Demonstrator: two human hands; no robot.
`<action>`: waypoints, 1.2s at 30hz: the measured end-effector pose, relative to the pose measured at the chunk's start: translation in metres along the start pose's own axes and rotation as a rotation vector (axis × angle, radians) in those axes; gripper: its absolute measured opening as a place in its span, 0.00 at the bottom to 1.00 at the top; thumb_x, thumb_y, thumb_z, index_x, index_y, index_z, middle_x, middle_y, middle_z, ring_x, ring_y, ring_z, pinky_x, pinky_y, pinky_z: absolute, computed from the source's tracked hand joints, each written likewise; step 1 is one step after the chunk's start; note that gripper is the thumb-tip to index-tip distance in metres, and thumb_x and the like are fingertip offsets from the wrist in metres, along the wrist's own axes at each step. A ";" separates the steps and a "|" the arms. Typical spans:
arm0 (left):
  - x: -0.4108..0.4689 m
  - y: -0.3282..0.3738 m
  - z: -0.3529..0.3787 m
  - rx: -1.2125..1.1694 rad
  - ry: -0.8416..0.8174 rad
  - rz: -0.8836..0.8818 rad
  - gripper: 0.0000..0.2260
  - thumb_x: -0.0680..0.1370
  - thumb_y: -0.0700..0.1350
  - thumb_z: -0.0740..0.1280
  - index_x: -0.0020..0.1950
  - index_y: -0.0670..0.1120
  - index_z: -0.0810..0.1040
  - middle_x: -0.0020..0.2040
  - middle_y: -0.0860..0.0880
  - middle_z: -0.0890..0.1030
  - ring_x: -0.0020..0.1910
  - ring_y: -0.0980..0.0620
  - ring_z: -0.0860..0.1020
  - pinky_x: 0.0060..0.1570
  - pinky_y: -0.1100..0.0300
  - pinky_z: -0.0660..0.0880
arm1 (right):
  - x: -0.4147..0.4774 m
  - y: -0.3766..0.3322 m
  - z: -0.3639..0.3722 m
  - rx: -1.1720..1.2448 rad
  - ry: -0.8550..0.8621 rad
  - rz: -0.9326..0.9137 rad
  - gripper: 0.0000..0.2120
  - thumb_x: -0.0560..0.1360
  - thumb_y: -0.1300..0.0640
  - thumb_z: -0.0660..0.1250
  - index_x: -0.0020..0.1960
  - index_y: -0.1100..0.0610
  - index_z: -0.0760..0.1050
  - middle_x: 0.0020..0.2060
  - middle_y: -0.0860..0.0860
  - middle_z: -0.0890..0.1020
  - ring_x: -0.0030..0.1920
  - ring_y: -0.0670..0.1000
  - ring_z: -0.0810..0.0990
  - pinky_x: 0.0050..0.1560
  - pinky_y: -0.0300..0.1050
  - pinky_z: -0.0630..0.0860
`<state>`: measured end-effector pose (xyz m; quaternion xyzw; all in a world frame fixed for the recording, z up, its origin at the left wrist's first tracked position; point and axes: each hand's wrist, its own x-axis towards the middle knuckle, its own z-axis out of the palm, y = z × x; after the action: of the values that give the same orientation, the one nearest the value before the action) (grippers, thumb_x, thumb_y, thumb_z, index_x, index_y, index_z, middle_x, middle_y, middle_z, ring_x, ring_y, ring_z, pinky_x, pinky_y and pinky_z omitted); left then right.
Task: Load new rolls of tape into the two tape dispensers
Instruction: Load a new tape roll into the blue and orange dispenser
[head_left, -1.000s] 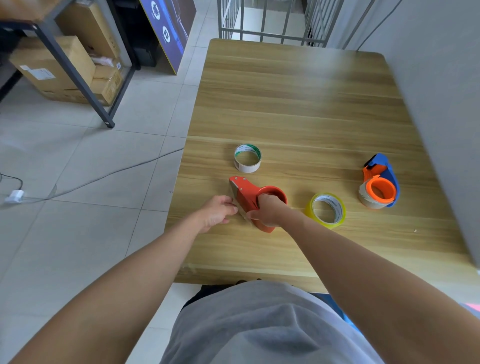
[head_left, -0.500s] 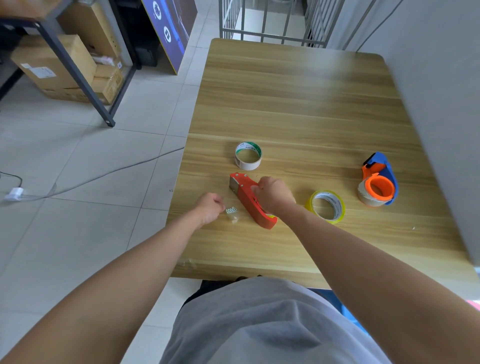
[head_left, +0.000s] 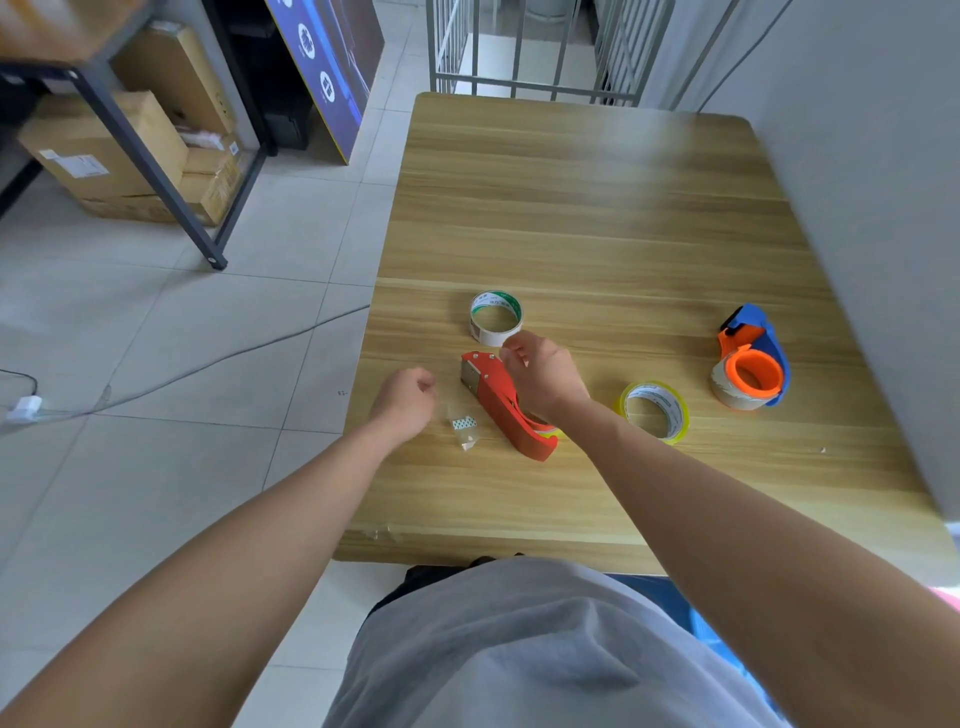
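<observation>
A red tape dispenser (head_left: 491, 397) lies flat on the wooden table (head_left: 597, 218), its metal blade end pointing away from me and a sliver of yellow showing at its near end. My right hand (head_left: 543, 379) hovers over its middle with loosely curled fingers that hold nothing; the fingertips are close to a white roll with green print (head_left: 496, 318). To the dispenser's left, my left hand (head_left: 406, 400) is loosely curled and empty. A yellow-edged tape roll (head_left: 655, 411) lies to the right. Farther right a blue and orange dispenser (head_left: 753, 364) carries a brownish roll.
A crumpled scrap of clear tape (head_left: 465, 428) lies between my left hand and the red dispenser. A grey wall (head_left: 857, 156) runs along the table's right side. Cardboard boxes (head_left: 104, 150) sit under a metal rack on the floor at left, where a cable (head_left: 208, 364) trails.
My right hand has let go of the red dispenser and risen toward the white roll. My left hand drew back to the left, and the tape scrap now lies on the table.
</observation>
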<state>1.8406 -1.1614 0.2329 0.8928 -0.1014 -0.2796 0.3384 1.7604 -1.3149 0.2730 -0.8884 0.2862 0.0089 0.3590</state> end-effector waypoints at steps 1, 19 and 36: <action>0.000 0.006 -0.003 -0.020 0.043 0.039 0.13 0.78 0.40 0.60 0.62 0.43 0.75 0.62 0.45 0.77 0.60 0.46 0.75 0.57 0.58 0.69 | 0.000 -0.001 -0.002 0.026 0.025 -0.007 0.15 0.79 0.53 0.57 0.60 0.58 0.75 0.55 0.57 0.82 0.55 0.58 0.78 0.55 0.52 0.76; -0.010 0.191 0.038 -0.375 -0.204 0.539 0.10 0.77 0.33 0.60 0.55 0.36 0.77 0.49 0.38 0.81 0.49 0.49 0.78 0.59 0.52 0.74 | -0.014 0.044 -0.098 0.262 0.532 0.155 0.13 0.78 0.56 0.61 0.59 0.61 0.77 0.53 0.58 0.83 0.55 0.55 0.79 0.51 0.39 0.69; -0.001 0.284 0.251 0.196 -0.535 0.670 0.11 0.76 0.37 0.62 0.57 0.39 0.76 0.52 0.39 0.80 0.52 0.43 0.78 0.55 0.58 0.71 | -0.062 0.218 -0.186 0.479 0.662 0.499 0.20 0.77 0.49 0.62 0.64 0.60 0.71 0.60 0.54 0.78 0.61 0.52 0.76 0.57 0.41 0.69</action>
<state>1.6998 -1.5120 0.2663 0.7348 -0.4954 -0.3647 0.2858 1.5613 -1.5299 0.2872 -0.6398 0.5837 -0.2549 0.4301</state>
